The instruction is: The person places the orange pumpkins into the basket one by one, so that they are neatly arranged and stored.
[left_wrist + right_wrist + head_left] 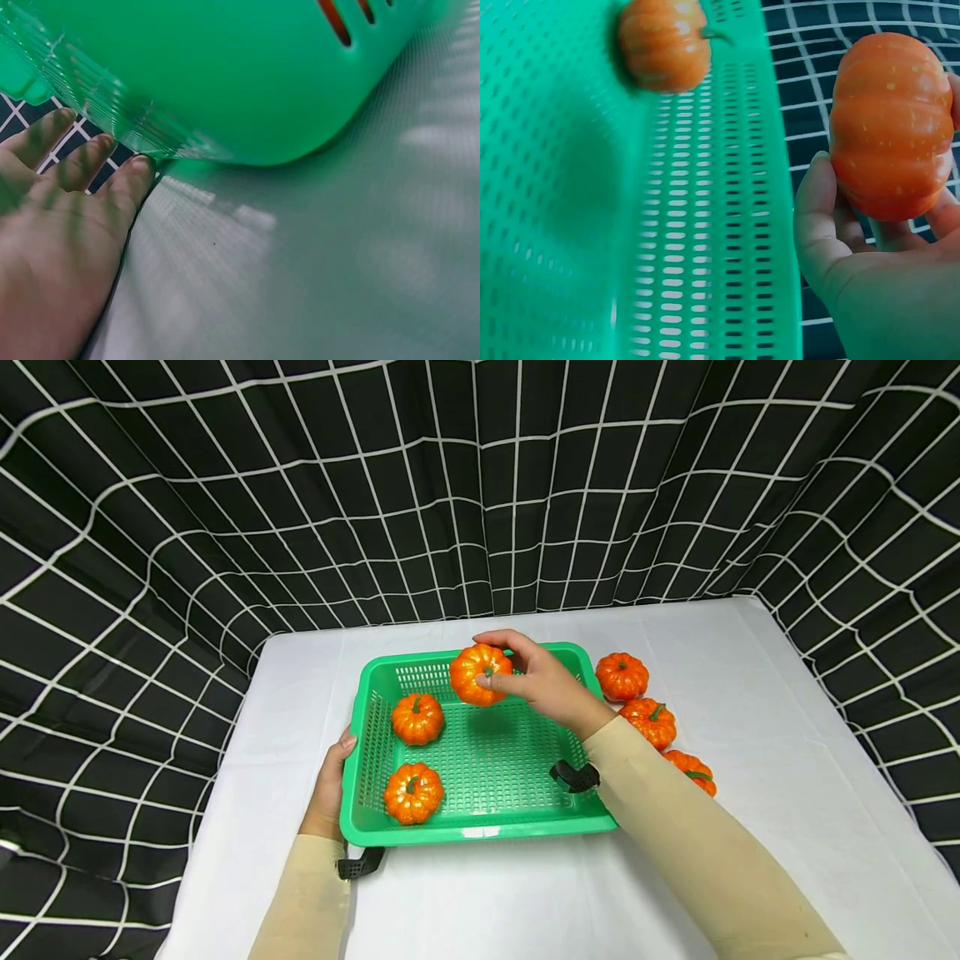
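Observation:
My right hand (536, 677) grips a small orange pumpkin (471, 675) above the back of a green perforated basket (480, 836). In the right wrist view, fingers and thumb curl round this pumpkin (889, 124). Inside the basket, on the left, sit two more pumpkins, one farther back (417, 719) and one nearer the front (414, 793). My left hand (328, 785) is at the basket's left side, touching near the rim. Its fingers look mostly straight against the outer wall in the left wrist view (64, 202); part of the hand is cut off there.
Right of the basket, three pumpkins lie in a slanting row: a back one (622, 677), a middle one (651, 722) and a front one (692, 772), partly behind my right sleeve (675, 827). A white cloth (795, 760) covers the table. Dark gridded curtains (480, 485) surround it.

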Demonstrator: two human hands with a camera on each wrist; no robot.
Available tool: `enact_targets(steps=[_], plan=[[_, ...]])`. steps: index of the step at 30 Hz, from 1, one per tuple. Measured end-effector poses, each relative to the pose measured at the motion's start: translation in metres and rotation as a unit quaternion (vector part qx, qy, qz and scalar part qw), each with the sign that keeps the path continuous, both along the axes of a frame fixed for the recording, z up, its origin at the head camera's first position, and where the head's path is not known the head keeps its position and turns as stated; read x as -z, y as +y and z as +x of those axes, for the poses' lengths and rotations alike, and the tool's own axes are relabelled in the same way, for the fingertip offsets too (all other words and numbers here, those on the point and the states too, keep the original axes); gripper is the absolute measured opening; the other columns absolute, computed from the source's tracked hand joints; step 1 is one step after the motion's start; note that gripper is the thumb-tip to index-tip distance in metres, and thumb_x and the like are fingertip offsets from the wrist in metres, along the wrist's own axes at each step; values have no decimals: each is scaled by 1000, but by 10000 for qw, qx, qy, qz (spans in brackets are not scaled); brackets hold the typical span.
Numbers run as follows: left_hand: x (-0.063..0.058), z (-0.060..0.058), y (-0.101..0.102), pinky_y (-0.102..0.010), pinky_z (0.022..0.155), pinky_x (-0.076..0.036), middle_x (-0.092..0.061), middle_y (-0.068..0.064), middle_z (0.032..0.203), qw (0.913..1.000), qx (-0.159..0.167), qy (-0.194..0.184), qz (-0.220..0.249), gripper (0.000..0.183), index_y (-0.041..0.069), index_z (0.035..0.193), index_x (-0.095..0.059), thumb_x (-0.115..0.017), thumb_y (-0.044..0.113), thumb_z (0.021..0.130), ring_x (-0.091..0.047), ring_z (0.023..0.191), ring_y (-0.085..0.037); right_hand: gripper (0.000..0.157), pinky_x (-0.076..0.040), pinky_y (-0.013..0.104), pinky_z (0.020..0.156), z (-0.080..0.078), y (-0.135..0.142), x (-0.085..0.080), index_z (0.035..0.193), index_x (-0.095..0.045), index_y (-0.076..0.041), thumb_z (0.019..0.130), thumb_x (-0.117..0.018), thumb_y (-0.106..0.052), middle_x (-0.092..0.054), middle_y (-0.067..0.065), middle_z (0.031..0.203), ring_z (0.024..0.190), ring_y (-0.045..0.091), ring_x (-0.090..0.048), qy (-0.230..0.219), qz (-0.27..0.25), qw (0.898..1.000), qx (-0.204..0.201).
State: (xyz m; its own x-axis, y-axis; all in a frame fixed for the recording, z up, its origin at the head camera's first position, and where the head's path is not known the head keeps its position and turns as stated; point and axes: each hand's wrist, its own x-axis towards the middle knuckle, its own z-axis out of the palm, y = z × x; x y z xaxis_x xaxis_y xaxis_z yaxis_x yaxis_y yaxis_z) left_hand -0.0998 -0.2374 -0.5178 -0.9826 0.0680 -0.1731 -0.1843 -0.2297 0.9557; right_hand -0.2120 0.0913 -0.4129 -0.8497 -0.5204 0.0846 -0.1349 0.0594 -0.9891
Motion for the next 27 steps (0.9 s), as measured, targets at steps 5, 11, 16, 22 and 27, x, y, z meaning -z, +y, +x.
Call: enact_targets(steps=[5,11,16,22,27], plan=[[1,-1,-1,-46,117,-33,-23,-5,177,10000,-18,60,-7,74,30,177,-14,-31,42,106,-33,151,-33,56,-56,42,92,-4,-3,9,153,-59,-11,101,-79,-17,-61,7,142,117,34,-59,-124,234,9996,-31],[2,-2,-2,-51,118,-31,-24,-4,176,10000,-68,43,-37,74,30,177,-15,-32,43,106,-33,151,-33,56,-56,43,91,-5,-11,15,153,-60,-15,101,-79,-21,-61,8,140,116,34,-60,-187,572,9980,-195],[2,-1,-3,-45,116,-34,-21,-7,177,10000,-20,27,-9,74,29,178,-13,-31,44,107,-32,152,-34,53,-56,45,92,-7,-16,14,152,-60,-21,102,-78,-25,-60,6,140,115,33,-61,-178,704,9972,-171],[3,-2,-3,-48,117,-32,-21,-7,177,10000,-13,26,19,75,29,178,-13,-31,43,106,-31,152,-34,56,-57,44,96,-11,-22,14,156,-57,-17,103,-77,-24,-58,8,142,120,33,-63,-436,609,9970,-200],[1,-2,-1,-51,119,-30,-21,-6,177,10000,-48,-1,23,76,29,178,-13,-32,42,105,-32,152,-34,59,-56,44,96,-14,-25,18,158,-56,-16,104,-77,-24,-58,8,143,120,31,-63,-466,857,9948,-293]])
